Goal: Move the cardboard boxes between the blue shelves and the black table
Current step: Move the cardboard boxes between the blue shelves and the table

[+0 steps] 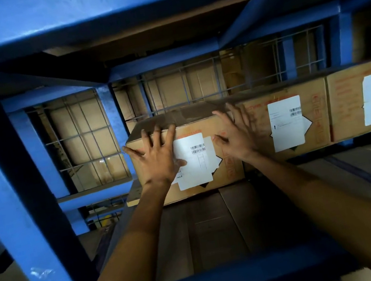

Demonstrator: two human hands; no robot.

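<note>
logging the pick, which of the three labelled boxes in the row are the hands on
The leftmost box. Both the left hand and right hand lie on its front face; the middle box and right box are untouched.

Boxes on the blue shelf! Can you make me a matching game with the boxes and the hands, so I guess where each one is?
Column one:
1. left hand
2. right hand
3. middle box
4. far right box

Column two:
A. at the picture's right edge, with a white label
B. spread flat on the nearest box, partly covering its label
C. fingers over the nearest box's top right edge
D. right next to the nearest box

Pairs: 1-B, 2-C, 3-D, 4-A
</note>
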